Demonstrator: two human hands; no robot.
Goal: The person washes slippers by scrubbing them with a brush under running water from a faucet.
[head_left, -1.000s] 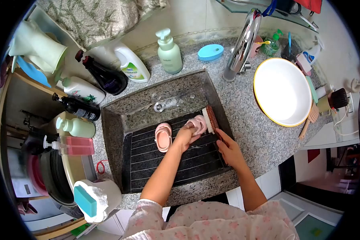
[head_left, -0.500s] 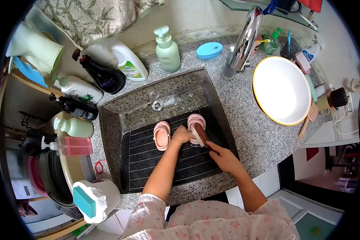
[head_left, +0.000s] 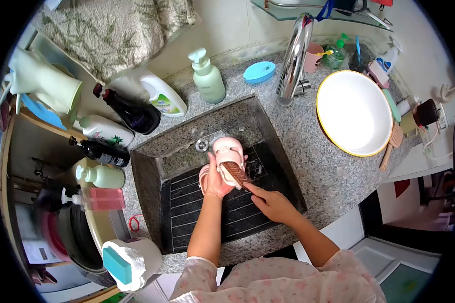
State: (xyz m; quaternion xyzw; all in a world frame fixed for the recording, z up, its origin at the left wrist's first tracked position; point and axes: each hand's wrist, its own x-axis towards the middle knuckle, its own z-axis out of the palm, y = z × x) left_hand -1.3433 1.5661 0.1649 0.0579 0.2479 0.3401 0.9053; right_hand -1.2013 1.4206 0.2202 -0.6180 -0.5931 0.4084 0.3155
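Note:
My left hand (head_left: 216,183) is closed around a small pink clog (head_left: 227,146), held up above the sink floor. In my right hand (head_left: 277,206) is a scrub brush (head_left: 233,172) with a brown back and pale bristles, its head lying against the near end of that clog. The other pink clog (head_left: 203,177) rests on the black grooved sink floor (head_left: 187,212), partly covered by my left hand. Both hands are over the stone sink (head_left: 149,199).
A white basin (head_left: 355,113) with a yellow rim stands on the right counter beside the faucet (head_left: 294,60). Behind the sink are a green pump bottle (head_left: 208,78) and a blue soap box (head_left: 259,72). Several bottles line the left side, near a tissue-topped container (head_left: 144,257).
The right-hand clog has been lifted off the sink floor and moved left in my left hand. The brush in my right hand has followed it. The view has shifted slightly.

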